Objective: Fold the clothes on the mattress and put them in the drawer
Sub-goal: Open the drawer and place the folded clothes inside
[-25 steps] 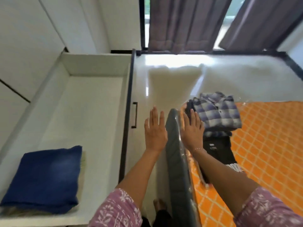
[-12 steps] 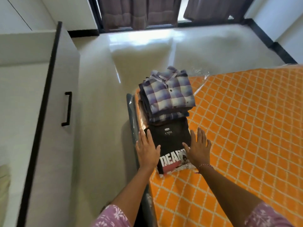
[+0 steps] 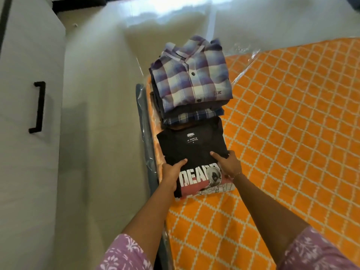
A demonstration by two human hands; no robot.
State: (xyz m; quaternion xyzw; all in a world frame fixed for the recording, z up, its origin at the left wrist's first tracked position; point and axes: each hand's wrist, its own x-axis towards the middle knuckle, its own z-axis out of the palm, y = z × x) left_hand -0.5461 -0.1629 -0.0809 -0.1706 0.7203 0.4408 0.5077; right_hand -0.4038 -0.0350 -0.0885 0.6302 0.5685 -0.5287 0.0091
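A: What sits nearest, down at six o'clock?

B: Two purple floral sleeves [image 3: 124, 254]; bare forearms run up from them toward the middle of the view.

A: And the hands?

B: Both are on a folded black T-shirt [image 3: 194, 152] with white lettering and a masked face printed on it; the left hand [image 3: 172, 172] grips its left edge, thumb on top, fingers out of sight below the cloth; the right hand [image 3: 228, 164] grips its right edge, thumb lying across the top, a thin bracelet at the wrist.

A: Where does the shirt lie?

B: On the orange lattice-patterned mattress [image 3: 292, 133], at its left border, just above centre; whether it is lifted off the surface I cannot tell.

A: Beyond it?

B: At twelve o'clock, touching the shirt's far edge, a stack of folded clothes [image 3: 191, 84] topped by a purple plaid shirt; clear plastic wrap [image 3: 245, 55] shows at the mattress corner.

A: And to the side?

B: At nine o'clock, across a strip of pale floor [image 3: 101, 114], the white drawer front [image 3: 25, 55] with its black handle [image 3: 38, 108].
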